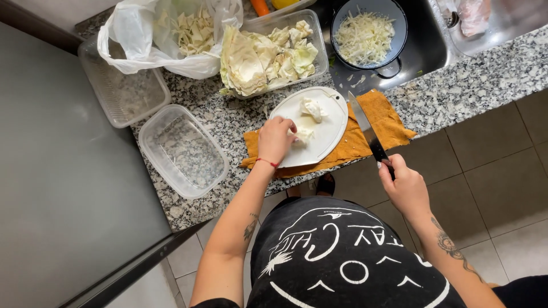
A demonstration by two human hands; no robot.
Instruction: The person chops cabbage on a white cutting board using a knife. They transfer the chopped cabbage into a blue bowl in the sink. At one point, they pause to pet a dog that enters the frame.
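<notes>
A white oval cutting board (328,134) lies on an orange cloth (385,117) on the speckled granite counter (491,74). My left hand (275,138) presses on a pale cabbage piece (303,134) at the board's near left side. A second cabbage piece (312,108) rests further back on the board. My right hand (403,185) grips the black handle of a long knife (365,128), whose blade points away over the cloth, just right of the board.
A clear tub of cabbage leaves (268,57) and a white plastic bag of scraps (171,40) stand behind the board. A dark colander of shredded cabbage (365,37) sits in the sink. Two clear containers (182,151) lie at left beside a grey appliance top (51,171).
</notes>
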